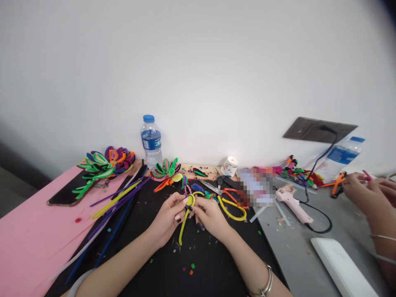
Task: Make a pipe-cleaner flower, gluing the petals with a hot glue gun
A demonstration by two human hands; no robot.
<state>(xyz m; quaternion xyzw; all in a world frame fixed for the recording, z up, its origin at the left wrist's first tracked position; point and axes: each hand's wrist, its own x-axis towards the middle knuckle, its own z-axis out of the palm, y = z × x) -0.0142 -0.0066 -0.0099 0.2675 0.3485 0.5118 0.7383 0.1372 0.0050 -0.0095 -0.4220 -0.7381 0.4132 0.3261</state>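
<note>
Between my hands is a yellow pipe cleaner (183, 228), looped at the top with one end hanging down. My left hand (168, 216) pinches the loop from the left, and my right hand (212, 213) grips it from the right, where a dark strand crosses it. Just behind the fingers lie pink, blue and green pipe-cleaner pieces, partly hidden. A bent yellow pipe cleaner (234, 215) rests to the right of my right hand, near red-handled scissors (227, 193). Beyond my left hand sits a multicoloured pipe-cleaner flower (166, 171).
Loose pipe cleaners (119, 202), a phone (66, 192) and another flower bunch (107, 163) lie left. A water bottle (151, 142) and paper cup (229, 166) stand at the wall. Right are a corded glue gun (295, 205), a white case (342, 266) and another person's hands (368, 189).
</note>
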